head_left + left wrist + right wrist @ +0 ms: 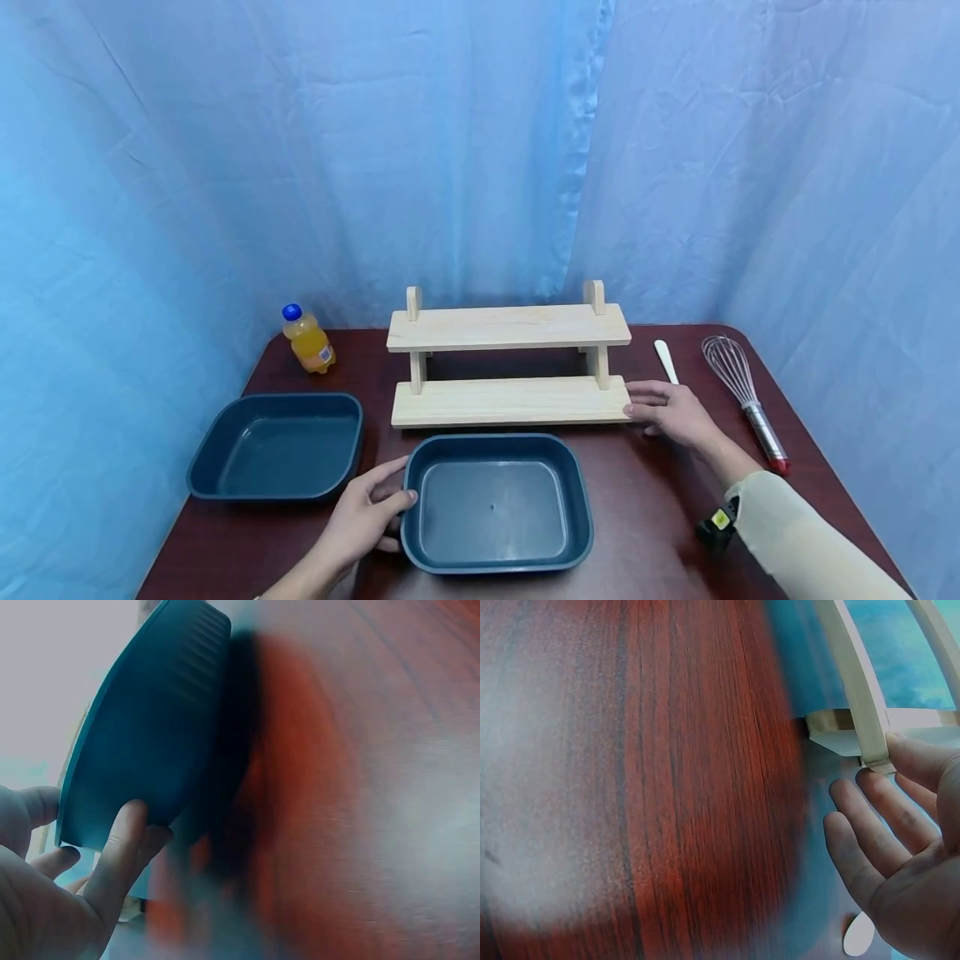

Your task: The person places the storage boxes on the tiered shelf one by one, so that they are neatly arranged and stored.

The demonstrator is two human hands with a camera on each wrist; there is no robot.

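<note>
In the head view, my left hand (363, 517) grips the left side of a dark blue plastic tray (491, 565), thumb over the rim. The left wrist view shows that tray (142, 742) tilted in the picture, the fingers of my left hand (82, 877) against its outer wall. My right hand (671, 412) is at the right end of a two-tier wooden shelf (510, 400), behind the tray. Seen from the right wrist, the thumb and a fingertip of my right hand (900, 832) pinch the end of the shelf's board (859, 682).
A second dark blue tray (273, 496) sits at the left, with an orange drink bottle (309, 340) behind it. A whisk (750, 404) and a white-handled utensil (665, 360) lie on the right. Blue curtains (480, 150) surround the dark wooden table (622, 508).
</note>
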